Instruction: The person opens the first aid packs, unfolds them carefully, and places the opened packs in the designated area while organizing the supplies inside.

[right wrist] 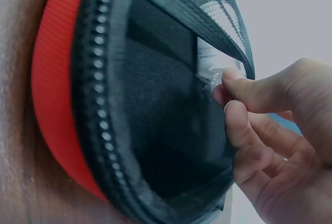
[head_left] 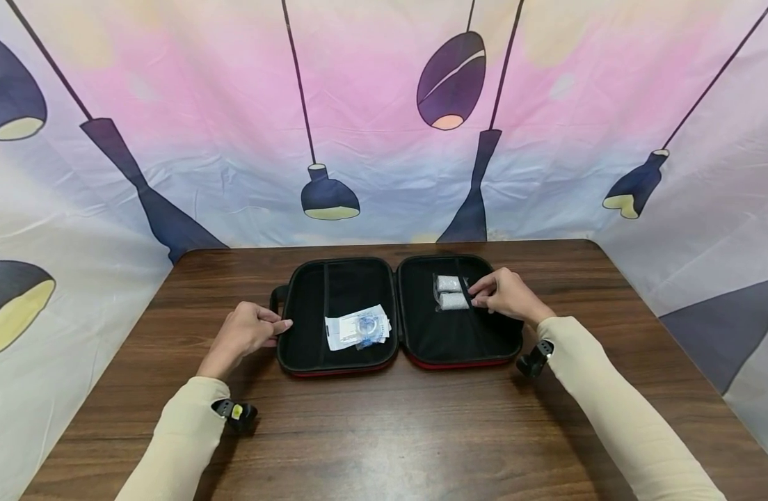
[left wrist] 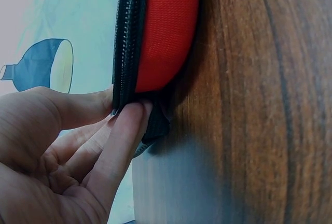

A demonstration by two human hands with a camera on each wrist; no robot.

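A zippered case [head_left: 460, 342], red outside and black inside, lies unfolded on the table. My left hand [head_left: 246, 332] pinches its left rim, thumb on top by the zipper [left wrist: 127, 42] and fingers beneath, close to the black carry handle [head_left: 275, 298]. In the right half, two white bandage rolls [head_left: 449, 284] in clear wrapping sit partly under a mesh pocket [right wrist: 176, 9]. My right hand [head_left: 504, 296] pinches the crinkled end of that wrapping between thumb and index finger, at the pocket's edge band. White and blue flat packets [head_left: 346, 332] lie in the left half.
The case rests on a brown wood-grain table [head_left: 371, 431], near its back edge. Behind the table hangs a cloth backdrop [head_left: 384, 125] printed with lamps. Both wrists wear small black cameras [head_left: 534, 358].
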